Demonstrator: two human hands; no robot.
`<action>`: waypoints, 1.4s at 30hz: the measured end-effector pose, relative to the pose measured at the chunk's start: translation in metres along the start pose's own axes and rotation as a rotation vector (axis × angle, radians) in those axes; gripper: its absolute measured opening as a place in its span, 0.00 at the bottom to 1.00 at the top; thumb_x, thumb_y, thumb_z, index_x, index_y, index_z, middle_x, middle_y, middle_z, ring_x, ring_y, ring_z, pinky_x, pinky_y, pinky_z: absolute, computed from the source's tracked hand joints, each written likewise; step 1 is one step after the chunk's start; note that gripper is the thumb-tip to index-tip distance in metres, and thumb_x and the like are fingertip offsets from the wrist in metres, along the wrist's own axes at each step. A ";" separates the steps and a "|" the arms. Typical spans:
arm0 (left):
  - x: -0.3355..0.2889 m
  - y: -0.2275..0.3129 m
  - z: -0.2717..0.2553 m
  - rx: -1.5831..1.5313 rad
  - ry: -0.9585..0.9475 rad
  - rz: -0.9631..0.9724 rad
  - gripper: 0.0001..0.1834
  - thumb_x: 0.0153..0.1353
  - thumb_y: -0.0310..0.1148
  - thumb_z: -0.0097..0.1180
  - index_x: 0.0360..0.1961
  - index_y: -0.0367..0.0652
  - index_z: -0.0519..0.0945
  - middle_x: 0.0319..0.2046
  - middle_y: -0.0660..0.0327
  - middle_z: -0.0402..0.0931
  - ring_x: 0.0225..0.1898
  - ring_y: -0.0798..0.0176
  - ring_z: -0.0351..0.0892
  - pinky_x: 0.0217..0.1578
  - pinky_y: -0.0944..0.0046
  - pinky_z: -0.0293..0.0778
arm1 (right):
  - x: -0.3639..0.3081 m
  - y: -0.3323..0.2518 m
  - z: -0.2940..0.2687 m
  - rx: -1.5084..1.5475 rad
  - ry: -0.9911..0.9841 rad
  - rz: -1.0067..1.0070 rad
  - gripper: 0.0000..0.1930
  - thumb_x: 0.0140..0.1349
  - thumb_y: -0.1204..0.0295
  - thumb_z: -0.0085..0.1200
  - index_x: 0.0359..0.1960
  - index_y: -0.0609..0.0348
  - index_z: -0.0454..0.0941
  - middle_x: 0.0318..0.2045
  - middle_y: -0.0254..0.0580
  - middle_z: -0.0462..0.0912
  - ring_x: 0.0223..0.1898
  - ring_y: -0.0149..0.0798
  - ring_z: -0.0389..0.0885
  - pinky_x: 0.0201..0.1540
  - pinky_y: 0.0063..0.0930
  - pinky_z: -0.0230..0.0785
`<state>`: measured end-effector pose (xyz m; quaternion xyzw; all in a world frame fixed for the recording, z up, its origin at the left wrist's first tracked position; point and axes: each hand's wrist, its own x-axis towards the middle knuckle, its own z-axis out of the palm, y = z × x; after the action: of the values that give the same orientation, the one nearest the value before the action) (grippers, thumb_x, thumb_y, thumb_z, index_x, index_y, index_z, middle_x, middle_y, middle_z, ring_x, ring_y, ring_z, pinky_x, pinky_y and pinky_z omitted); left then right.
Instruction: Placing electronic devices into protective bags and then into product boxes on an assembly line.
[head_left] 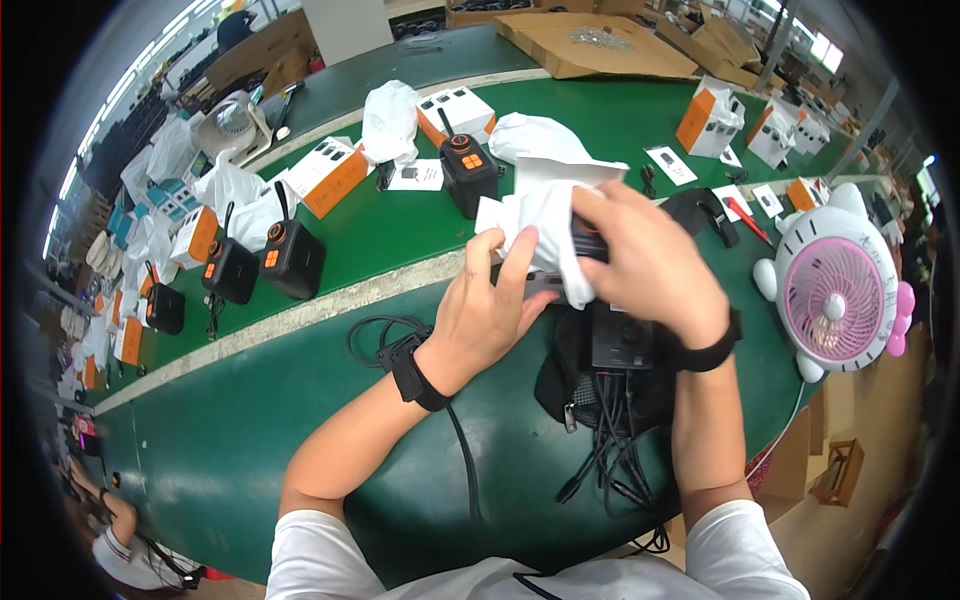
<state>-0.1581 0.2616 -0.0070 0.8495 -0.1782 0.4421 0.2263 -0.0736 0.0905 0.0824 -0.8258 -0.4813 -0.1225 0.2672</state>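
Head view: left hand (482, 312) and right hand (655, 262) together grip a crumpled white plastic bag (548, 222) only partly covering a dark object (590, 243), so work seems unfinished.

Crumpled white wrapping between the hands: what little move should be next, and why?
Perhaps the right hand should gently ease the white wrapping aside, because it partly covers a dark object, and the left hand touches its left side.

Four upright black devices (470, 176), two fans (832, 295), one red tool (748, 217), one held white wrapper (546, 222)
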 end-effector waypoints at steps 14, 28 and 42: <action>0.140 -0.115 0.150 0.417 -0.261 -0.014 0.13 0.56 0.29 0.51 0.41 0.36 0.76 0.52 0.42 0.65 0.55 0.38 0.68 0.46 0.49 0.76 | -0.013 -0.029 -0.061 0.548 0.765 0.062 0.06 0.62 0.79 0.52 0.39 0.69 0.78 0.33 0.40 0.82 0.37 0.29 0.81 0.43 0.21 0.71; 0.088 -0.086 0.004 0.086 -0.361 -0.356 0.36 0.39 0.30 0.60 0.55 0.46 0.67 0.32 0.45 0.80 0.38 0.42 0.80 0.40 0.50 0.75 | -0.002 -0.005 -0.035 0.030 0.493 -0.014 0.26 0.49 0.76 0.58 0.53 0.63 0.70 0.48 0.55 0.76 0.51 0.53 0.75 0.55 0.39 0.67; 0.158 -0.161 0.126 0.381 -0.505 -0.035 0.26 0.53 0.45 0.60 0.52 0.44 0.76 0.50 0.44 0.74 0.52 0.46 0.74 0.52 0.49 0.70 | -0.013 0.029 -0.054 0.274 0.749 0.603 0.32 0.41 0.65 0.71 0.46 0.74 0.73 0.35 0.50 0.82 0.35 0.39 0.82 0.39 0.28 0.73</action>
<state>0.0940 0.3116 0.0243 0.9624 -0.1280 0.2387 0.0194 -0.0521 0.0395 0.1115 -0.7847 -0.1040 -0.2638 0.5512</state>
